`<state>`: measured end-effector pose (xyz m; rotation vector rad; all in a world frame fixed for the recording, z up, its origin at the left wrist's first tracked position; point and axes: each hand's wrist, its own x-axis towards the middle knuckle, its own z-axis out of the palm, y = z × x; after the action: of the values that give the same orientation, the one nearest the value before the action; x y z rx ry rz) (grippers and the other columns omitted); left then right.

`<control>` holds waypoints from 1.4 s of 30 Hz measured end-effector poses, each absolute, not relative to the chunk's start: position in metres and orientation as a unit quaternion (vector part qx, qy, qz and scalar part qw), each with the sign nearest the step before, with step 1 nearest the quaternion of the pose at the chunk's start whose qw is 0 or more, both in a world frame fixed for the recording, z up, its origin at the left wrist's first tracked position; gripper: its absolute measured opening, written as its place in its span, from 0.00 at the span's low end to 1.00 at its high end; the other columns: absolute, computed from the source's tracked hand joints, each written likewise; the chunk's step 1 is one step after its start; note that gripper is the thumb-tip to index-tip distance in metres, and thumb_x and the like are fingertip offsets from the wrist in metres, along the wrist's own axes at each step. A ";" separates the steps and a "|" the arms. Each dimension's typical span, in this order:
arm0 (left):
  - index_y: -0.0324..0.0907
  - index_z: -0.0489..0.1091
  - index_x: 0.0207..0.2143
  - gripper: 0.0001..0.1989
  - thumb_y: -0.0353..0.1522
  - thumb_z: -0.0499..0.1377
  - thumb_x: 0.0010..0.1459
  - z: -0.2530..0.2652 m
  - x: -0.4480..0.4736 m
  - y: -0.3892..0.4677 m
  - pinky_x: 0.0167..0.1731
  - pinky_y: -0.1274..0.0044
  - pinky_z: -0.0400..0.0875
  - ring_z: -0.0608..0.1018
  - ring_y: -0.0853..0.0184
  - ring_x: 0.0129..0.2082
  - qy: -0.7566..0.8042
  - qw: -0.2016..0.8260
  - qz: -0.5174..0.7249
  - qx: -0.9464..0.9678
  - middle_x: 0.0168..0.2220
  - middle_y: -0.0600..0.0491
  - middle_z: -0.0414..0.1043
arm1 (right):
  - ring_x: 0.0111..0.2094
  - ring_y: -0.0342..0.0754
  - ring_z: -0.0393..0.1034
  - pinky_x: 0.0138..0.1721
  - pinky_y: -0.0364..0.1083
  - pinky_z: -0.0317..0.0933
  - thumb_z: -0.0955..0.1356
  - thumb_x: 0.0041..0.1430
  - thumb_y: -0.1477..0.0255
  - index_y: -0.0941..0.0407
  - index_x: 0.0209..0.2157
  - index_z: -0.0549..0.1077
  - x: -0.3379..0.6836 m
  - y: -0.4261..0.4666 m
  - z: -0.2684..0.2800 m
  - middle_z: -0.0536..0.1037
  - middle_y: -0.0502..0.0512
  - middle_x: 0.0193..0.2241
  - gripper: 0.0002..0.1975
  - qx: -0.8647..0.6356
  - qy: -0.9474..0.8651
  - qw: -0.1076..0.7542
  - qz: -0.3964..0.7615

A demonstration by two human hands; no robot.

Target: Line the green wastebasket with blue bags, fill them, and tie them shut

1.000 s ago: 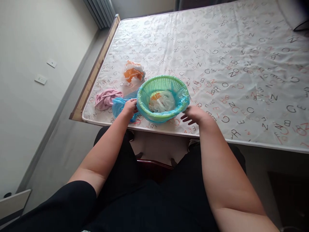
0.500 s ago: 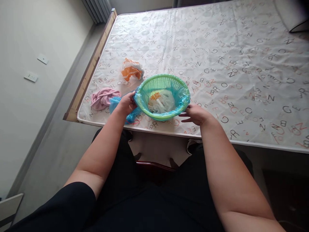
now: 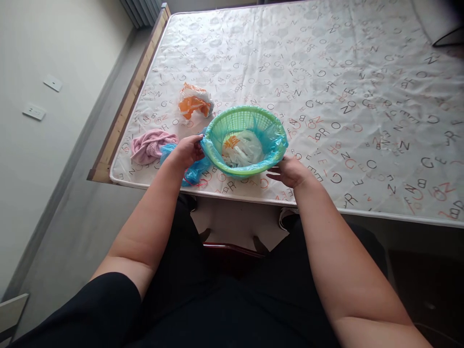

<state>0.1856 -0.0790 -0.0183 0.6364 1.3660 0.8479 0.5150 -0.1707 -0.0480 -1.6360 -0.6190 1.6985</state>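
A green plastic basket (image 3: 232,118) with a blue plastic bag (image 3: 270,145) lining it and folded over its rim is on the mattress near the front edge. Crumpled white plastic bags with orange print (image 3: 246,150) lie inside. My left hand (image 3: 190,150) grips the basket's left rim, thumb and fingers closed at the liner's edge. On the right side, my right hand (image 3: 290,170) holds the basket low, its fingers somewhat apart and reaching under the rim; the fingertips are partly hidden. A loose blue plastic bag (image 3: 195,171) lies beneath and beside my left hand.
A pink cloth (image 3: 152,145) is bunched at the left of the letter-printed mattress (image 3: 362,121). Behind the basket lies an orange-and-white plastic bag (image 3: 195,101). A wooden bed frame (image 3: 123,106) edges the left side. A chair edge (image 3: 232,249) shows between my legs.
The view has shifted slightly. The basket sits a little more level, and both hands keep their places on its sides. The cloth and loose bags lie as before.
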 end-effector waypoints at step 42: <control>0.45 0.79 0.49 0.18 0.23 0.67 0.57 -0.008 0.196 -0.079 0.35 0.81 0.79 0.82 0.73 0.31 0.450 0.687 0.460 0.338 0.36 0.57 0.81 | 0.26 0.41 0.70 0.29 0.43 0.70 0.77 0.53 0.69 0.50 0.38 0.69 0.522 -0.155 -0.039 0.71 0.44 0.26 0.15 -0.579 -0.381 0.564 0.448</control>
<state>0.1958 -0.0792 -0.0079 0.7562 1.0071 1.0302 0.5216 -0.1554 -0.0389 -1.3626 -0.8961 1.0544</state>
